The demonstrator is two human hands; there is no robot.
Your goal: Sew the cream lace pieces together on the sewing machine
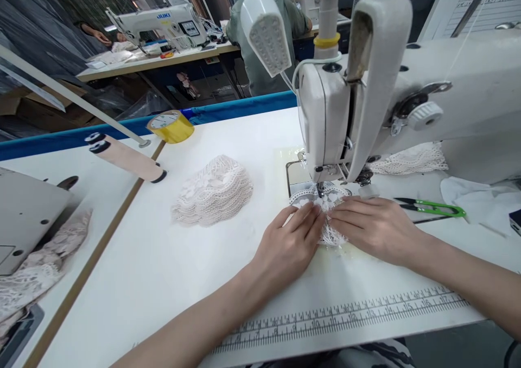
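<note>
A white sewing machine (366,102) stands on the white table (163,270). A small white lace piece (325,200) lies under its presser foot. My left hand (288,243) lies flat on the lace's left side, fingers stretched toward the needle. My right hand (372,227) presses the lace from the right, fingertips meeting those of the left hand. Both hands hold the lace down on the machine bed.
A stack of lace pieces (214,191) lies left of the machine. Green thread snips (435,208) lie to the right, more lace (411,159) behind them. A yellow tape roll (171,125) and a pink tube (128,159) sit far left. A printed ruler (345,316) runs along the front edge. Another person (264,48) works behind.
</note>
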